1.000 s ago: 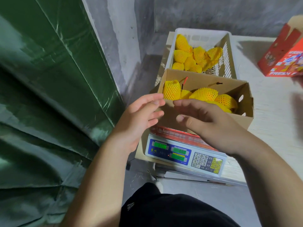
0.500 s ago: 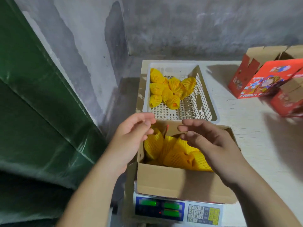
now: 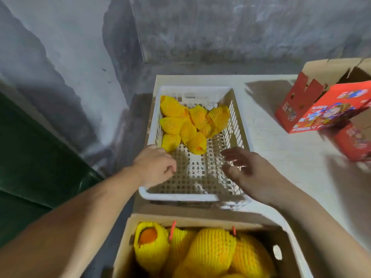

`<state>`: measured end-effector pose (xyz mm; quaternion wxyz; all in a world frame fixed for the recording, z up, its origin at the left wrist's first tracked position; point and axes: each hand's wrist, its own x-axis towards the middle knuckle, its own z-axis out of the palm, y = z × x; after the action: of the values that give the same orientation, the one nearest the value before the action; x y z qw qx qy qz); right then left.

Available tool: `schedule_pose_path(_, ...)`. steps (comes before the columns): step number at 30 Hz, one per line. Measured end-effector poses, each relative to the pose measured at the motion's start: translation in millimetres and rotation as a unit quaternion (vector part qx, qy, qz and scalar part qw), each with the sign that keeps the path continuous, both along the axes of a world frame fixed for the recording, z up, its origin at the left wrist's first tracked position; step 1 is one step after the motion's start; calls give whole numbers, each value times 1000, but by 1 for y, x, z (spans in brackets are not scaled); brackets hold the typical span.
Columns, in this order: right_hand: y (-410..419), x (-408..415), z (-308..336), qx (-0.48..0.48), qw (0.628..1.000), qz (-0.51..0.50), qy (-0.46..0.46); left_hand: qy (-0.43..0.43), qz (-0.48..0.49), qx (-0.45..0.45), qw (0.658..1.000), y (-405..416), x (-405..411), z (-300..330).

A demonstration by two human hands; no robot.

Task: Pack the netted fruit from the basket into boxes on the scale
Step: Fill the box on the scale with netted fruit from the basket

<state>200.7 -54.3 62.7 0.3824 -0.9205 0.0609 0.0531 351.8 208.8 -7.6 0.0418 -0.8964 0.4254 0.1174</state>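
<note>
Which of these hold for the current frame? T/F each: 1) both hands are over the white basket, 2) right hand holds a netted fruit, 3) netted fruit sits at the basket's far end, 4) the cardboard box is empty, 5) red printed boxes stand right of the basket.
1) Left hand and right hand are both over the white basket: true.
2) False: the right hand's fingers are spread and hold nothing.
3) The netted fruit is bunched at the basket's far end: true.
4) False: the cardboard box already holds netted fruit.
5) The red printed boxes stand right of the basket: true.
</note>
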Motion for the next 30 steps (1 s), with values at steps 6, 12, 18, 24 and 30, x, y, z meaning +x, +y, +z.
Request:
schedule_pose_path(6, -39, 148, -64, -219, 972, 52, 70, -4, 16, -51, 999, -16, 27, -11)
schedule_pose_path(12, -55, 254, -114, -360, 927, 86, 56, -62, 15, -14, 998, -21, 30, -26)
schedule_pose_path(18, -60, 270, -153, -355, 935, -3, 9, -96, 14, -50, 994, -18, 28, -33)
schedule_pose_path(24, -62, 282, -168, -417, 904, 55, 73, -116, 11, -102, 988, -20, 23, -29)
schedule_pose_path(30, -48, 270, -190, -398, 901, 48, 168, -147, 4, -114, 983, -21, 23, -29)
